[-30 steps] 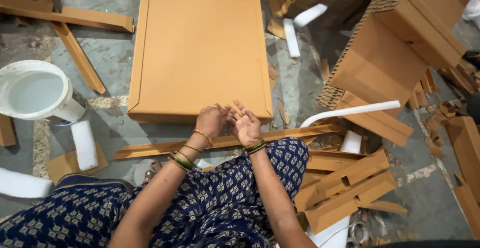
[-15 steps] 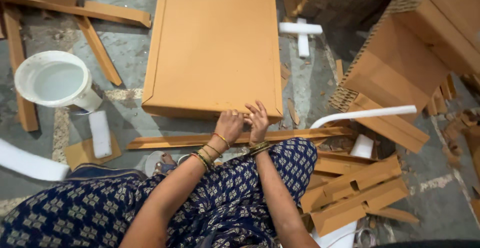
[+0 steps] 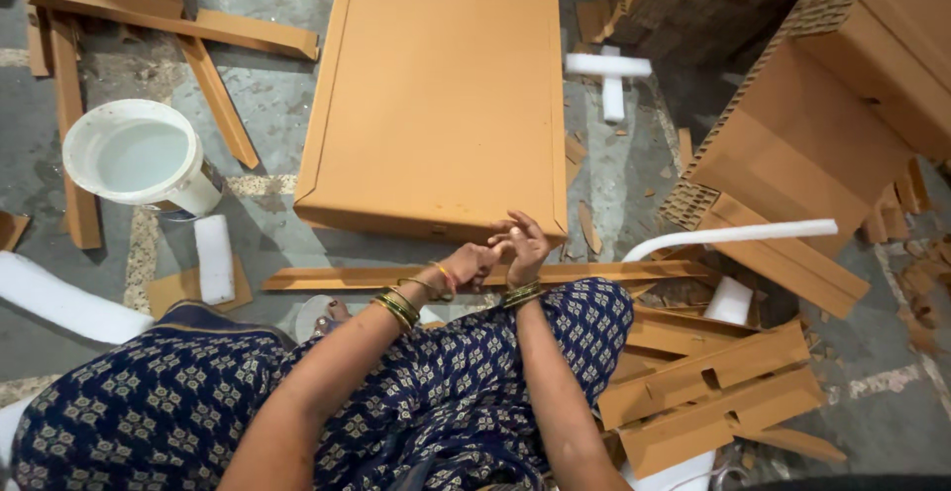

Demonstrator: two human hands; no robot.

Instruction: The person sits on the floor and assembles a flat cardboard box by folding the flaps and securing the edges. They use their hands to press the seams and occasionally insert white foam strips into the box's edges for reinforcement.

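Observation:
My left hand (image 3: 469, 264) and my right hand (image 3: 523, 245) meet just in front of my knee, fingertips touching each other. The left hand's fingers are curled together; the right hand's fingers are spread over them. I see nothing held between them. Both wrists wear bangles. The hands hover at the near right corner of a large flat brown cardboard panel (image 3: 436, 105) lying on the floor. A long thin cardboard strip (image 3: 327, 278) lies under the hands, along the panel's near edge. My lap is covered by blue patterned cloth (image 3: 396, 402).
A white bucket (image 3: 139, 159) of pale liquid stands at the left, with a white foam block (image 3: 213, 258) beside it. Stacked corrugated cardboard (image 3: 822, 124) fills the right. Slotted cardboard pieces (image 3: 713, 392) and a curved white foam strip (image 3: 733, 236) lie at my right; cardboard strips (image 3: 178, 20) lie at the far left.
The view has shifted, so the panel and bucket sit further right in frame. My hands stay joined and have drifted to the panel's near right corner.

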